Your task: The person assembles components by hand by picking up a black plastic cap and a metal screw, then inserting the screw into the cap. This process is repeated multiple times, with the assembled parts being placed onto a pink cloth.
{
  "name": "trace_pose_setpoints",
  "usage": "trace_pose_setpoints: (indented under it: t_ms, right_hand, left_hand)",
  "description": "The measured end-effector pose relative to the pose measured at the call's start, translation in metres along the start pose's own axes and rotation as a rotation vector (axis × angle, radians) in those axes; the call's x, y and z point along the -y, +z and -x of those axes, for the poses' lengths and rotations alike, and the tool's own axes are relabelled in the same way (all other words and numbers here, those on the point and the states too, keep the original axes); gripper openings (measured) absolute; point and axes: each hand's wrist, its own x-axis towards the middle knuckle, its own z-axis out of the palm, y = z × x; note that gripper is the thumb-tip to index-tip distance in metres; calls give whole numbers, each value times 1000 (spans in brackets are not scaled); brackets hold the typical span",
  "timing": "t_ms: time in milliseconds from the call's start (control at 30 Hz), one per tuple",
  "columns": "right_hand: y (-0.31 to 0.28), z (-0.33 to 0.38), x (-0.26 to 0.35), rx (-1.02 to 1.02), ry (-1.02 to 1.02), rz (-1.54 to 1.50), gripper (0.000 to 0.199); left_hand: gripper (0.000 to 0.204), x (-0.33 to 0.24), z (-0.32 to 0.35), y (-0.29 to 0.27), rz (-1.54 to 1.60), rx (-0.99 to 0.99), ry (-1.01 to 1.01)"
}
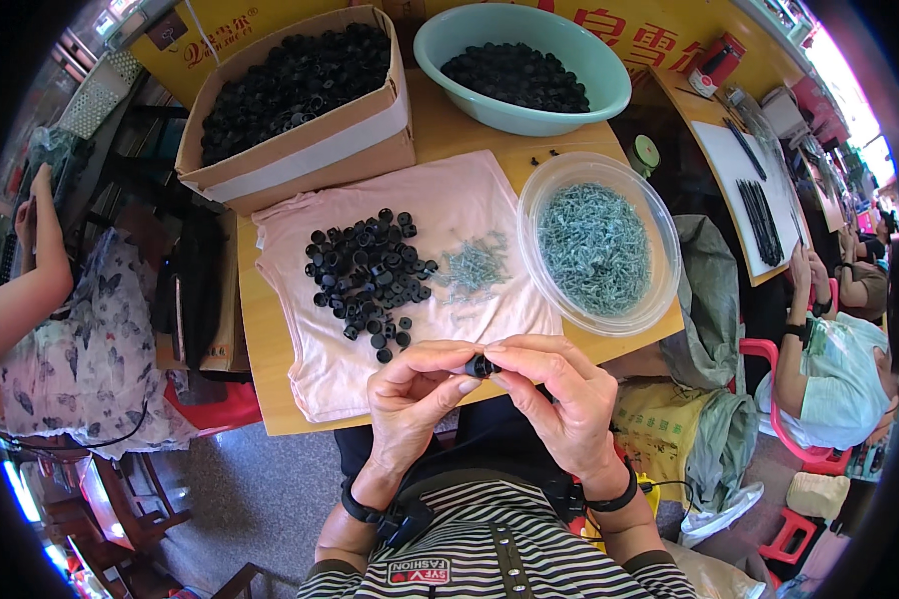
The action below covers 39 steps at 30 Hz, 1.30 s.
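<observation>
Both hands, left hand [410,394] and right hand [559,394], are meeting, fingers pinching one small black cap [481,366] above the pink cloth [469,200] and its cap pile [370,270].

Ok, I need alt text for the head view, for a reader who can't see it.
Both hands, left hand and right hand, pinch one small black plastic part together over a wooden table. On a pink cloth lie a pile of black parts and loose metal screws.

small black plastic cap [481,366], pinched between fingertips
</observation>
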Motion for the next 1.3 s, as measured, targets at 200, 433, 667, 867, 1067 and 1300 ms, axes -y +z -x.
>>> trace_pose_setpoints:
  t_ms: [200, 433, 667, 867, 1067, 1300]
  right_hand:
    - [1, 1, -2, -3, -6, 8, 28]
    - [4, 6, -9, -8, 58, -55, 25]
    - [5, 5, -13, -11, 228, -257, 21]
    - [5, 3, -16, 2, 359, -477, 19]
    - [6, 1, -16, 91, 126, -66, 28]
    - [15, 4, -23, 45, -5, -13, 47]
  left_hand:
    - [26, 0, -2, 1, -97, 4, 22]
    - [24, -2, -4, 1, -223, 3, 48]
    - [23, 0, -5, 4, -233, -23, 64]
    - [20, 1, -7, 1, -249, 20, 98]
    - [19, 3, -5, 2, 79, -86, -113]
    - [20, 3, -4, 1, 83, -148, -180]
